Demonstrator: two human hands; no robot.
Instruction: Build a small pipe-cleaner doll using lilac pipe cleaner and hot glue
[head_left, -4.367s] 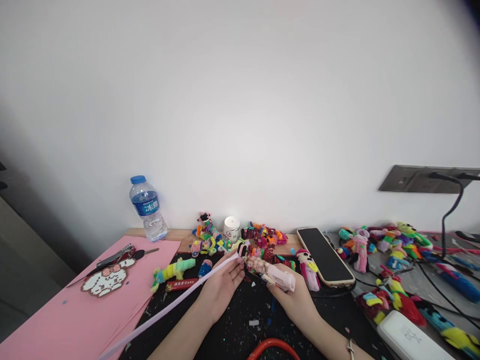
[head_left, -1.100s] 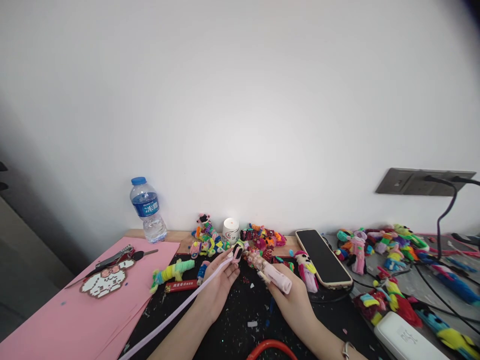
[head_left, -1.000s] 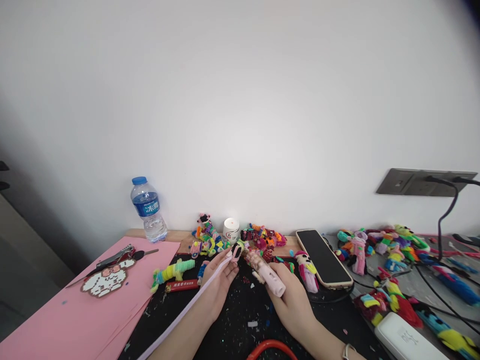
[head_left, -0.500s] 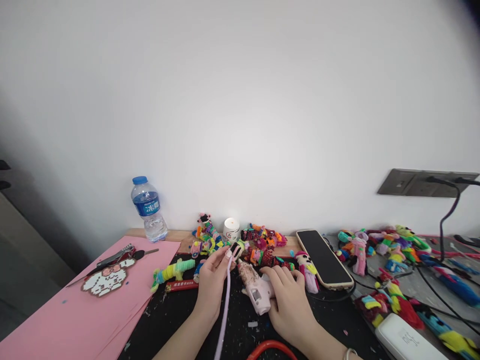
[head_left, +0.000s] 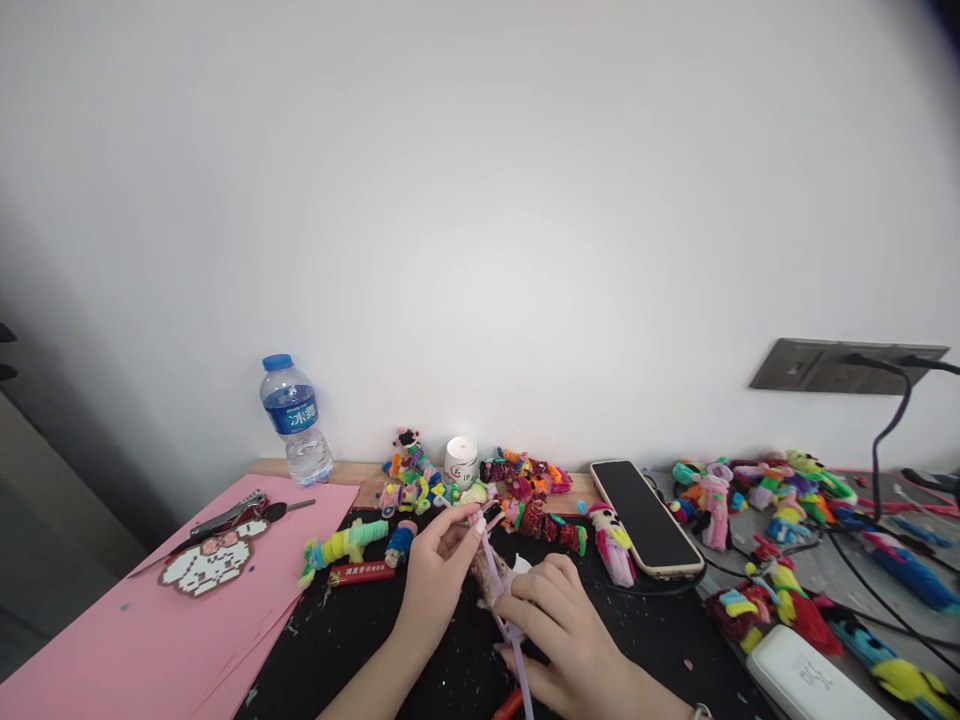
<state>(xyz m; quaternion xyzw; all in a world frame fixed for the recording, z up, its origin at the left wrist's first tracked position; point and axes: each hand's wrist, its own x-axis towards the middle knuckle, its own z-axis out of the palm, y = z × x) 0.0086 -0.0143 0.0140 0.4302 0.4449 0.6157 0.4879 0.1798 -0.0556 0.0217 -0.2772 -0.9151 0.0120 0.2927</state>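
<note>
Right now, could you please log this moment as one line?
left hand: pinching lilac pipe cleaner | right hand: gripping it lower, over pink holder | surface: black mat

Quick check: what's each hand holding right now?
Left hand: pinching the lilac pipe cleaner near its top.
Right hand: closed around the same pipe cleaner lower down.

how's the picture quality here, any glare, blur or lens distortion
Head view: even soft light, pale glare on the white wall; wide-lens vignetting darkens the corners and the table edges bend; left hand and right hand look slightly soft, the water bottle sharper.
</note>
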